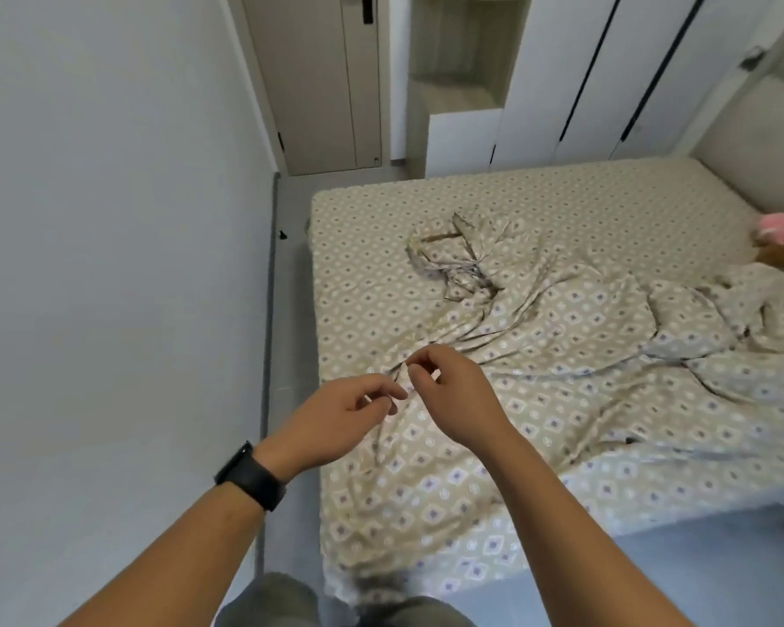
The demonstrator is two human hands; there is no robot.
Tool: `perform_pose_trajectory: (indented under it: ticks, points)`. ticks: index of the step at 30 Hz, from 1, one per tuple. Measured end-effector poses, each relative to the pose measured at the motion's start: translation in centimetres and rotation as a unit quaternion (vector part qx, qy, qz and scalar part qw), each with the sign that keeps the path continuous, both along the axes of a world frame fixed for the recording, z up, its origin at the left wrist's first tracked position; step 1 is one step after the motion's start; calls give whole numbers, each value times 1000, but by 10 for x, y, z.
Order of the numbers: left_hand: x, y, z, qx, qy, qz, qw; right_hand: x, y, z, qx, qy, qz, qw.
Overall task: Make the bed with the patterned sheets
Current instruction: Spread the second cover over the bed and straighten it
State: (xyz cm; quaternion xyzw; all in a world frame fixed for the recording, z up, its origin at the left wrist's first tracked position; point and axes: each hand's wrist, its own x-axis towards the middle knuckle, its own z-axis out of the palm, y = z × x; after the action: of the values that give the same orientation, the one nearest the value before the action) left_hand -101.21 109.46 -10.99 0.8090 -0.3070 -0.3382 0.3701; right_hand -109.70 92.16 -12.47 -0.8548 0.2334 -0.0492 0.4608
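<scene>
The beige diamond-patterned fitted sheet (381, 228) already covers the bed, while the matching crumpled top sheet (562, 337) lies bunched across its middle and right, unspread. Near the left edge, the left hand (336, 414) and right hand (453, 391) each pinch a fold of it, fingers curled
</scene>
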Motion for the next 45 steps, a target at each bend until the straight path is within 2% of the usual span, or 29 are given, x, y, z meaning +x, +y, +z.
perform_pose_trajectory:
  ticks: [4, 10, 13, 16, 17, 18, 20, 24, 26, 29, 32, 34, 38, 40, 43, 45]
  points:
    - [53, -21, -2, 24, -4, -98, 995, 0, -8, 9, 30, -11, -91, 995]
    - [133, -87, -38, 47, 4, -247, 968, 21, -13, -25, 24, 27, -247, 968]
    - [173, -127, -54, 65, -8, -393, 917, 53, 8, -36, 38, 43, -350, 935]
    - [207, -146, -48, 49, -28, -480, 875, 84, 39, -31, 50, 88, -359, 928]
    - [217, -156, -42, 43, -35, -500, 864, 92, 45, -22, 47, 91, -364, 926]
    - [221, -146, -47, 48, -27, -494, 868, 92, 57, -22, 52, 109, -344, 931]
    - [234, -151, -40, 58, -34, -527, 847, 94, 65, -9, 39, 124, -382, 915]
    - [237, -152, -36, 93, -73, -624, 773, 97, 80, 0, 19, 124, -459, 880]
    - [232, -150, -32, 87, -75, -627, 770, 104, 85, -3, 22, 111, -471, 875]
    - [237, -136, -30, 44, -65, -592, 802, 125, 85, -10, 26, 102, -446, 889]
    - [257, -119, -29, 48, -62, -605, 792, 142, 100, -9, 27, 111, -436, 893]
    - [286, -127, -18, 42, -70, -609, 789, 155, 98, 1, 17, 98, -459, 883]
    - [334, -167, -18, 10, -72, -576, 814, 182, 75, 3, 9, 109, -480, 871]
    - [359, -187, -22, -1, -70, -601, 796, 211, 59, -4, 7, 102, -510, 854]
    - [413, -227, -19, -11, -95, -653, 751, 278, 25, -11, 7, 78, -564, 822]
    - [455, -255, -18, -18, -113, -664, 739, 328, 9, -14, 10, 75, -559, 826]
